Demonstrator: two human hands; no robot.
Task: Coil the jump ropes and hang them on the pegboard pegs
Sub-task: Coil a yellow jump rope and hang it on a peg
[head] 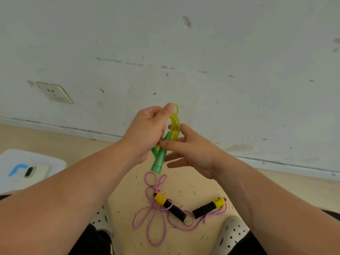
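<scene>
Forearms (pixel 73 190) fill near edge. Yellow rope (pixel 174 126) is coiled and held up mid-frame, green handles (pixel 159 160) hanging below. Left hand (pixel 147 133) clenches the coil; right hand (pixel 191 150) lays straight fingers across it, pinching or not, can't tell. Pink rope (pixel 156 216) sprawls loose on floor (pixel 184 184) by shoes (pixel 231 234). No pegboard in view: approx. one coil nearly done, hanging + 2nd rope left.

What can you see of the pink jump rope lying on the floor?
The pink jump rope has a braided pink-and-white cord. Its left handle and right handle are black, seemingly foam, with yellow ends. It lies uncoiled on the tan floor between two pale perforated shoes, its cord sprawled in loose loops and crossing over the left handle. Only the floor is seen touching it.
</scene>
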